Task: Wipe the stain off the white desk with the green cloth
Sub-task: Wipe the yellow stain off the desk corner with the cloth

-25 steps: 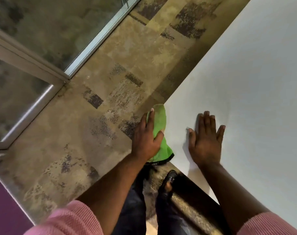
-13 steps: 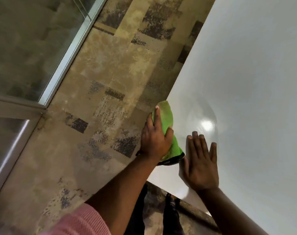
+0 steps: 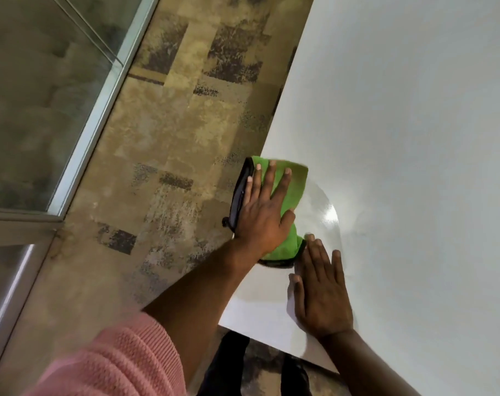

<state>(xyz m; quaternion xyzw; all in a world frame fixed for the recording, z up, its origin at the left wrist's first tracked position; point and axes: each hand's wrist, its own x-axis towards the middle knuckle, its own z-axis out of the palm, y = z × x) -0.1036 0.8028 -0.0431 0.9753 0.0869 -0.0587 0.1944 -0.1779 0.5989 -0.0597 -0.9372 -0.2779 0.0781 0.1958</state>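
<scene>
- Head view: green cloth lay on the white desk at its left edge, near the near-left corner. Its black-trimmed side hung just over the edge, above the patterned floor.
- Left hand was pressed flat on top of the cloth, fingers spread and pointing far, palm down. It pinned the cloth rather than clenching it.
- Right hand lay flat and open on bare desk, holding nothing, just near and right of the cloth. Its fingertips reached the cloth's near corner; whether they touched it could not be told.
- Cloth's long axis ran near-to-far, roughly along the desk's left edge, with the left forearm in a pink sleeve coming in from near-left.
- A glossy, damp-looking arc sat on the desk just right of the cloth, with a faint dull smudge beyond it further right. Whether that smudge was the stain was too faint to tell.
- Judgement: the surface to be worked lay right of the cloth, toward the desk's middle. The left hand, already on the cloth, was the nearer one for a rightward stroke; the right hand appeared only to brace.
- Risk, as a guess: with the cloth overhanging the edge, a leftward stroke could drag it off the desk.
</scene>
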